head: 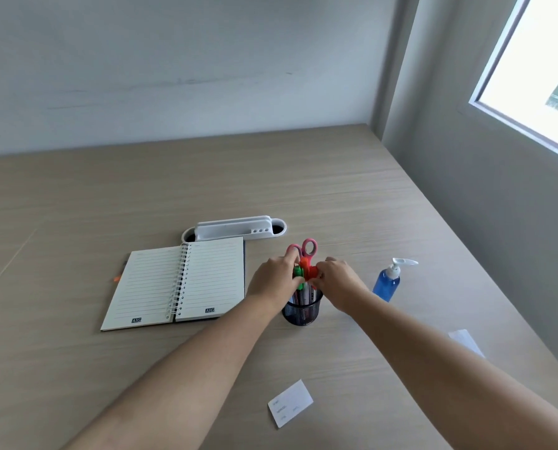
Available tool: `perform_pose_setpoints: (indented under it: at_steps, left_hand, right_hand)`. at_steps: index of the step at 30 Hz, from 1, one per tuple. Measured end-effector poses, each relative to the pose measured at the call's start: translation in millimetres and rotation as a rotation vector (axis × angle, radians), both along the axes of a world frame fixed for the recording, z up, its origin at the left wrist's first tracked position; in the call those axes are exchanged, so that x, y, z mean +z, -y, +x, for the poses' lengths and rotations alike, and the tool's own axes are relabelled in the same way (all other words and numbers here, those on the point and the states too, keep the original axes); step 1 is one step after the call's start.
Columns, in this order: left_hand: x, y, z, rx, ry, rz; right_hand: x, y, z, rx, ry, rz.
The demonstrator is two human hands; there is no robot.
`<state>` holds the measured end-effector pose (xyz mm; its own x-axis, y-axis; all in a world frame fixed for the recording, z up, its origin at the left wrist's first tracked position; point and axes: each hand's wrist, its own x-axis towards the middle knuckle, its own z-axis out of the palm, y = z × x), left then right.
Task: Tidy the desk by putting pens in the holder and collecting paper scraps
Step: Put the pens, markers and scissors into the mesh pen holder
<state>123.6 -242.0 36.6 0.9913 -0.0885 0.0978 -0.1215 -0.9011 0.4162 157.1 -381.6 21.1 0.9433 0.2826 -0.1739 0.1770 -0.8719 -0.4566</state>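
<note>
A black mesh pen holder (302,311) stands mid-desk with pink-handled scissors (307,248) and several pens sticking up from it. My left hand (276,280) pinches a green marker (298,274) at the holder's mouth. My right hand (337,282) grips an orange marker (309,271) right beside it, also over the holder. A white paper scrap (290,403) lies near the front of the desk. Another pale scrap (465,341) lies at the right edge, partly behind my right forearm. An orange pen tip (117,278) peeks out from under the notebook's left side.
An open spiral notebook (177,284) lies left of the holder. Behind it sits a white desk organiser (235,229). A blue pump bottle (388,282) stands to the right of my right hand. The wall and window close in the desk's right side.
</note>
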Motion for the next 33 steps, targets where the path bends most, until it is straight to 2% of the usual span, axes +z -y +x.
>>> perform_pose_setpoints:
  at_steps: [3,6,9,11,14,19,28,33]
  left_hand:
    - [-2.9,-6.0,-5.6,0.057,0.074,-0.065]
    - [-10.6,-14.6,-10.3,0.288,-0.024,-0.209]
    - [-22.2,-17.9,-18.5,0.562,-0.444,-0.663]
    - [-31.3,-15.3,-23.1,0.582,-0.651,-0.975]
    - [-42.5,-8.7,-24.9,0.621,-0.614,-1.191]
    - [-50.6,-14.4,-16.5,0.674,-0.542,-1.258]
    - [-48.6,-51.9,51.8,0.769,-0.446,-1.171]
    - [-46.8,-73.7,92.0,0.77,-0.402,-1.216]
  right_hand:
    - [-5.8,2.7,-9.6,-0.161,-0.002,0.15]
    - [-7.0,10.1,-11.8,-0.398,-0.155,0.381]
    - [-13.1,17.5,-15.8,-0.567,-0.457,0.74]
    - [-19.1,19.7,-21.4,-0.598,-0.649,0.933]
    - [-23.9,17.3,-27.2,-0.594,-0.751,1.074]
    - [-33.5,8.4,-17.4,-0.622,-0.751,1.16]
    - [-38.3,-41.4,51.5,-0.626,-0.603,1.04]
    - [-33.1,-68.8,97.7,-0.626,-0.562,0.979]
